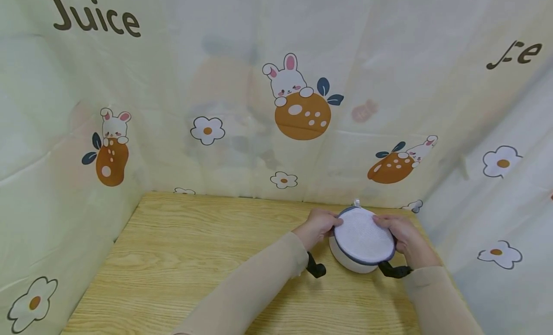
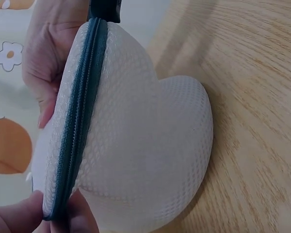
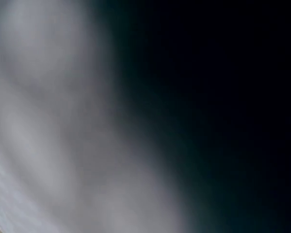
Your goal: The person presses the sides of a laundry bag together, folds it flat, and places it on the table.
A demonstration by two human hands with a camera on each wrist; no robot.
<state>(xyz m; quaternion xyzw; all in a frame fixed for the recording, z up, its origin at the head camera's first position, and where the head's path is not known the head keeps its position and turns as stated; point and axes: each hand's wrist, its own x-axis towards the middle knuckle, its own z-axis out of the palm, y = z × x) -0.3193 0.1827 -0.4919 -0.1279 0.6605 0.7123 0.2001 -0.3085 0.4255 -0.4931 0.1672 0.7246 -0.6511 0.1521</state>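
Note:
A round white mesh laundry bag [image 1: 365, 234] with a dark blue-green zipper [image 2: 80, 116] round its top edge stands toward the right of the table. My left hand [image 1: 317, 227] pinches its left edge, thumb on top and fingers below the rim. On the opposite side my right hand [image 1: 403, 234] grips the rim, its thumb lying on the flat top. In the left wrist view the zipper looks closed along the visible stretch, and the mesh side wall is dented. The right wrist view is too dark and blurred to show details.
The wooden table [image 1: 194, 258] meets a printed curtain [image 1: 242, 85] at the back and both sides. The bag is near the table's back right corner. Black camera mounts [image 1: 316, 267] sit at both wrists.

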